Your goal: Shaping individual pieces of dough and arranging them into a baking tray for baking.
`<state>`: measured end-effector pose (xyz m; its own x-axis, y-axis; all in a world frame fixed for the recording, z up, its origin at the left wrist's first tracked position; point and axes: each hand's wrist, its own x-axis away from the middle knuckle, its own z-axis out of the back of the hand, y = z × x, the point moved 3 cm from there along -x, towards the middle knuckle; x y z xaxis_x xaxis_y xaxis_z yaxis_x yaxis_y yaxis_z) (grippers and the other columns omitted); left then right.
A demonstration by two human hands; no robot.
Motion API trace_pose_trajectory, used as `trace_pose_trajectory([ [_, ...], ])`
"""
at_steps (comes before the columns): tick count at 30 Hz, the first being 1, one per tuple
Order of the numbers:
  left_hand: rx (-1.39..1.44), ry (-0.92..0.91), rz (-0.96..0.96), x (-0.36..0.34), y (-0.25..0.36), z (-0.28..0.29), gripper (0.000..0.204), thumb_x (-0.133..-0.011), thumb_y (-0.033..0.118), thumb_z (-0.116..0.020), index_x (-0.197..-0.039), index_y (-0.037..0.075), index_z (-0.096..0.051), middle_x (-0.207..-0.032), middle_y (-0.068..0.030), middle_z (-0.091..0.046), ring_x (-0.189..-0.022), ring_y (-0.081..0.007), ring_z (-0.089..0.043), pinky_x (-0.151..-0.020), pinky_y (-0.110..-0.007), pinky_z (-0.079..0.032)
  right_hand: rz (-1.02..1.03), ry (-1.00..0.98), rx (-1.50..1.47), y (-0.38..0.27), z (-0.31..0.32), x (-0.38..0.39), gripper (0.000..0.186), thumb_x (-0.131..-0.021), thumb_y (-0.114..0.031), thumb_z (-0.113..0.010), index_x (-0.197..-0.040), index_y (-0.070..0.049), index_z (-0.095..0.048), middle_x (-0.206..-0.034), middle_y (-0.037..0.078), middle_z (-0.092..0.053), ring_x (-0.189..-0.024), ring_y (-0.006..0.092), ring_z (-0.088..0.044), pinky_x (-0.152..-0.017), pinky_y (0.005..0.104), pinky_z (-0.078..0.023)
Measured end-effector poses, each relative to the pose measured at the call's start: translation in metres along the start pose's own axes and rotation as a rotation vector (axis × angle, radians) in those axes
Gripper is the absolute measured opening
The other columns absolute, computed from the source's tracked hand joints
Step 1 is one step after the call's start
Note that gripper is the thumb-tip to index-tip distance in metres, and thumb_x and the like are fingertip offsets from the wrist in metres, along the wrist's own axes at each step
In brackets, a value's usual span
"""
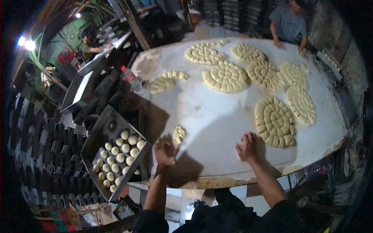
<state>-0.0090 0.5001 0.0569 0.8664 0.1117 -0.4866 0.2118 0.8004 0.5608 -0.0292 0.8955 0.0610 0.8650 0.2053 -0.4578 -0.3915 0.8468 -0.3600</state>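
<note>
My left hand (165, 151) is low over the near left of the pale table, beside a small clump of cut dough pieces (179, 134). Its fingers are blurred, and whatever lies under the palm is hidden. My right hand (247, 146) rests on the tabletop with its fingers curled in; I cannot make out what they hold, if anything. Just right of it lies a large flat dough round (274, 122), cut into many pieces. To the left of my left hand, a dark metal tray (92, 145) holds rows of round dough balls (120, 157).
More cut dough rounds (225, 76) cover the table's far and right parts. A curved strip of dough (165, 82) and a red-capped plastic bottle (131, 78) are at the far left. One person (289, 23) stands across the table; another (91, 46) works at far left.
</note>
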Motion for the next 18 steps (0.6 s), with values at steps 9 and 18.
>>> trace_pose_trajectory([
  [9, -0.076, -0.504, -0.221, 0.127, -0.01, -0.01, 0.034, -0.086, 0.023, -0.06, -0.117, 0.008, -0.062, -0.123, -0.0209, -0.058, -0.119, -0.0359, -0.05, -0.104, -0.045, -0.035, 0.487, -0.229, -0.227, -0.011, -0.024, 0.044, 0.015, -0.072, -0.015, -0.065, -0.073, -0.005, -0.054, -0.077, 0.01, -0.056, -0.076, 0.0338, -0.058, -0.074, 0.0472, -0.05],
  [18, -0.019, -0.044, 0.199, 0.005, 0.016, -0.024, 0.023, -0.082, 0.011, -0.062, -0.104, 0.004, -0.058, -0.091, -0.0161, -0.063, -0.095, -0.0356, -0.058, -0.086, -0.039, -0.044, 0.11, -0.193, -0.035, -0.064, -0.003, -0.073, 0.012, -0.076, -0.017, -0.06, -0.074, -0.007, -0.056, -0.075, 0.009, -0.056, -0.071, 0.0278, -0.058, -0.058, 0.0431, -0.05],
])
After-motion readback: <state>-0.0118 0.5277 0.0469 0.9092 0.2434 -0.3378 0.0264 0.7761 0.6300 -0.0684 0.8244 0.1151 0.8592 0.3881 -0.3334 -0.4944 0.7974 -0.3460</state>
